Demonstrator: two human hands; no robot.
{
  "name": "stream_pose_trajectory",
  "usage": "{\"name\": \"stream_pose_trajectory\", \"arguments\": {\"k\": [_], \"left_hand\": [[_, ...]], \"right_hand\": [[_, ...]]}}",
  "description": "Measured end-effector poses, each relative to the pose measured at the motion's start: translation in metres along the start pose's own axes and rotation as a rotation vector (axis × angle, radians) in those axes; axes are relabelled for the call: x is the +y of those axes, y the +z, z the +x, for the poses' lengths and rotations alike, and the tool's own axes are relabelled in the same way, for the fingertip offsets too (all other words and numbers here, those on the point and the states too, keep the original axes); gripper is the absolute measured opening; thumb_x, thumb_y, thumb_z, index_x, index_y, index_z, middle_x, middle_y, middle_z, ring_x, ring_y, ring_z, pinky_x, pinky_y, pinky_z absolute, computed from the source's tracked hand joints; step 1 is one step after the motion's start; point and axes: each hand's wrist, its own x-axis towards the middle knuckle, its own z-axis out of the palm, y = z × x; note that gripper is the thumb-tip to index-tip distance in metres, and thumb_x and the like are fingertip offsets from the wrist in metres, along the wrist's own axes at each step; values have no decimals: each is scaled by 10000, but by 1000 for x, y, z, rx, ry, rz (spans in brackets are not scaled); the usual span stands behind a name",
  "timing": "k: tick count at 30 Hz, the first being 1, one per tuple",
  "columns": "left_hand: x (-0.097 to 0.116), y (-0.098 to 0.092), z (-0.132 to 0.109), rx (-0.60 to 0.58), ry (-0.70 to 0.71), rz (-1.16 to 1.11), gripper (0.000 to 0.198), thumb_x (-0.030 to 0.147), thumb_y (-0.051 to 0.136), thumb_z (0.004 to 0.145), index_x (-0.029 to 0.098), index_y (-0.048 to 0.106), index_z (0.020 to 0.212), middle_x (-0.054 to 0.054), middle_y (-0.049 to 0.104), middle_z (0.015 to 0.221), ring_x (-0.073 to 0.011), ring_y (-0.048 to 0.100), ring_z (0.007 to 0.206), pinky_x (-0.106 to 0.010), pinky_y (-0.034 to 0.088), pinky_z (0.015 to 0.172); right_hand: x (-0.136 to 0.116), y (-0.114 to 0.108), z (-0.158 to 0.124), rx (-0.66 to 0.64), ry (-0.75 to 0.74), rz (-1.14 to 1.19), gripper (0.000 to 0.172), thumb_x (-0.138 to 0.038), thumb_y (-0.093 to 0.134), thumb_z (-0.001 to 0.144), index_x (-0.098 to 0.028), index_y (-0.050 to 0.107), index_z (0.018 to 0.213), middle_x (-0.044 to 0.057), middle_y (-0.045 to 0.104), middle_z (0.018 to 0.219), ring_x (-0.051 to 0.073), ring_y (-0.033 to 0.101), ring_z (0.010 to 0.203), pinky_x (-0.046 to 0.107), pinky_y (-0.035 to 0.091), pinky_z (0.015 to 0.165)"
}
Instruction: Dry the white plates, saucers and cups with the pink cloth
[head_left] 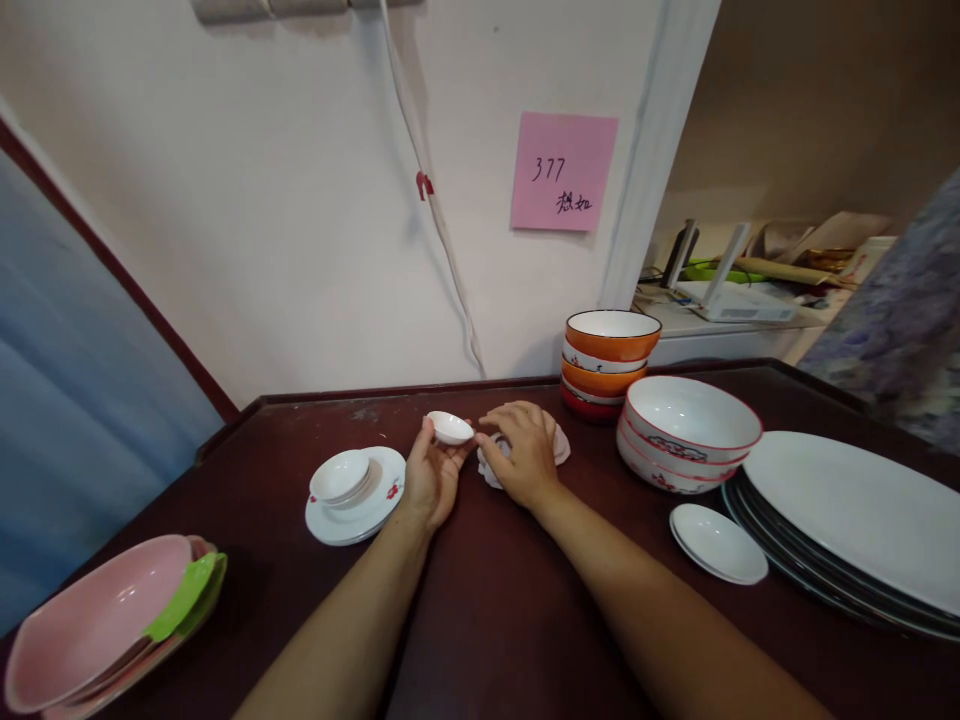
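My left hand (437,474) holds a small white dish (450,428) by its rim, tilted and raised a little above the dark table. Just right of it, my right hand (523,450) is spread with its fingers bent, reaching over a pale pinkish piece with a wavy edge (491,474); my hand covers most of that piece, and I cannot tell whether it touches it. To the left, small white dishes (339,475) are stacked on white plates (346,523) with red flower marks.
Pink dishes (97,620) with green leaf-shaped ends lie at the left front. On the right stand stacked orange, white and red bowls (609,347), white red-rimmed bowls (690,440), small white oval dishes (718,543) and large plates (862,500). A wall (300,250) rises behind the table (465,620).
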Motion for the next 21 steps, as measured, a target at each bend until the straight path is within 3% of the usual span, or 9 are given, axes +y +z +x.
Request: {"name": "stream_pose_trajectory", "arguments": {"k": [3, 7, 11, 16, 21], "left_hand": [[-2, -1, 0, -22, -17, 48, 251, 390, 662, 817, 172, 600, 925, -48, 678, 886, -173, 648, 854, -302, 521, 764], [-5, -2, 0, -48, -22, 113, 274, 393, 692, 798, 176, 574, 917, -27, 662, 869, -137, 626, 802, -271, 500, 735], [-5, -4, 1, -53, -30, 136, 343, 483, 640, 815, 186, 556, 964, -39, 656, 886, -161, 634, 824, -308, 498, 762], [-7, -6, 2, -63, 1, 259, 276, 406, 645, 825, 199, 544, 977, -26, 656, 868, -150, 641, 765, -312, 497, 745], [-12, -6, 3, -83, 11, 327, 266, 389, 655, 811, 188, 579, 967, -13, 652, 828, -123, 616, 692, -269, 490, 670]], "right_hand": [[-2, 0, 1, 4, -64, 16, 229, -323, 651, 843, -265, 655, 1065, 26, 661, 1066, 246, 447, 1120, 421, 230, 983], [0, 4, 1, -73, -128, 83, 132, -268, 629, 867, -259, 671, 991, 16, 680, 980, 226, 479, 1080, 412, 251, 973], [6, 12, 2, -65, -52, 252, 78, -252, 612, 875, -238, 672, 921, 22, 672, 913, 210, 519, 1003, 380, 331, 917], [11, 17, 6, 11, 61, 459, 84, -242, 606, 864, -234, 681, 901, 39, 654, 927, 207, 534, 998, 353, 404, 890], [-5, 4, 11, 78, -18, 320, 107, -198, 616, 864, -243, 691, 924, 14, 689, 909, 210, 516, 1011, 374, 358, 914]]}}
